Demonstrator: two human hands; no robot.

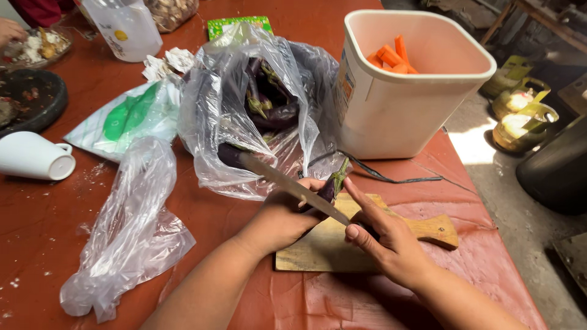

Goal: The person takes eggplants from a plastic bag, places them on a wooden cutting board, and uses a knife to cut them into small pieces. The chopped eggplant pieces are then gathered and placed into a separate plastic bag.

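Observation:
My left hand (286, 215) grips a dark purple eggplant (332, 185) with a green stem, holding it over a wooden cutting board (318, 250). My right hand (388, 238) holds the handle of a long knife (287, 182); its blade runs up to the left across the eggplant. Behind them, a clear plastic bag (244, 116) lies open with more eggplants (269, 101) inside.
A white tub (397, 104) holds cut carrot sticks (391, 58). A crumpled plastic bag (131, 232), a white cup (33, 157) on its side, a dark round pan (27, 101) and a black cord (391, 177) lie on the red tablecloth (36, 244). Another person's hand (11, 29) is at the far left. Yellow-green gas canisters (523, 116) stand on the floor.

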